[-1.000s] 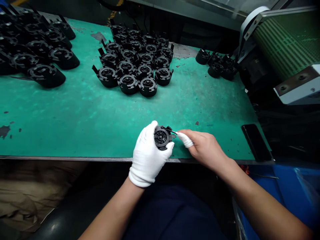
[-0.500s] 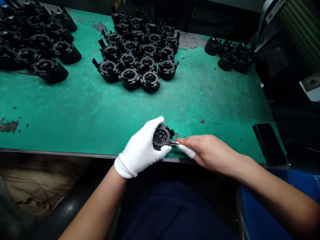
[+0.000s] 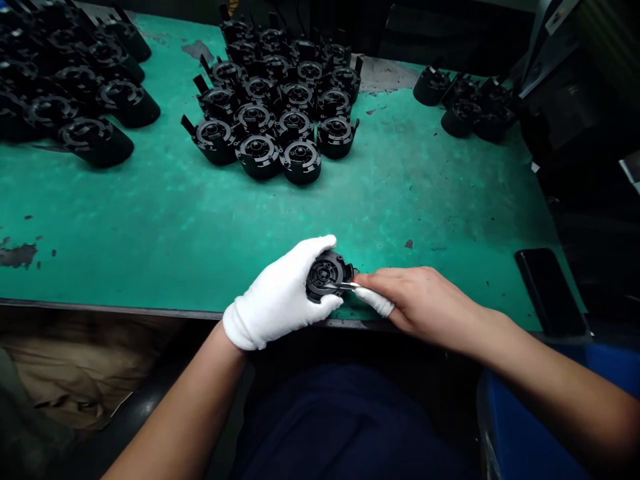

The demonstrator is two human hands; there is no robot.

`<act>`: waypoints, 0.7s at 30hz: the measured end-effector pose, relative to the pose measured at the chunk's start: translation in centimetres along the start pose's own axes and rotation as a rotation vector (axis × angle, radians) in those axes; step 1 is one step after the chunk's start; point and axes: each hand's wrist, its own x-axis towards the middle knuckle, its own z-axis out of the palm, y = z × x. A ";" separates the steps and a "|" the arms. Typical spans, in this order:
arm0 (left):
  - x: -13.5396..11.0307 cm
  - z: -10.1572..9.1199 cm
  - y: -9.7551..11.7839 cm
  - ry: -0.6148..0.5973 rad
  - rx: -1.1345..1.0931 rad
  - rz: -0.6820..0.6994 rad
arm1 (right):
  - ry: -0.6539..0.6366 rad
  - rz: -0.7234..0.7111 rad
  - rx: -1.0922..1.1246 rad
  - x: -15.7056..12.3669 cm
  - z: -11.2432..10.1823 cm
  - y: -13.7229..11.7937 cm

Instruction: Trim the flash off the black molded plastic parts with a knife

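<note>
My left hand (image 3: 280,293), in a white glove, is closed around a round black plastic part (image 3: 326,275) at the near edge of the green table (image 3: 165,227). My right hand (image 3: 425,300), bare with a white wrap on one finger, pinches a small thin metal blade (image 3: 345,285). The blade's tip rests against the face of the black part. Both hands hover just above the table's front edge.
Several identical black round parts (image 3: 280,113) are clustered at the table's middle back. Larger black parts (image 3: 75,93) fill the far left. A few more black pieces (image 3: 465,107) lie at the far right. A black phone (image 3: 550,290) lies near the right edge.
The blade moved from the part's outer tab onto its face. My left hand turned the part slightly and both hands settled a little lower against the table edge.
</note>
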 end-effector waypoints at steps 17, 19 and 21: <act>-0.9 1.6 0.5 0.170 0.037 -0.071 | -0.025 0.000 0.468 0.2 -1.0 0.6; -1.7 3.1 1.0 0.330 0.069 -0.135 | 0.050 0.157 0.787 -1.1 1.5 -0.6; -2.4 4.2 1.3 0.419 0.086 -0.177 | 0.014 0.298 1.133 -2.1 4.3 -2.3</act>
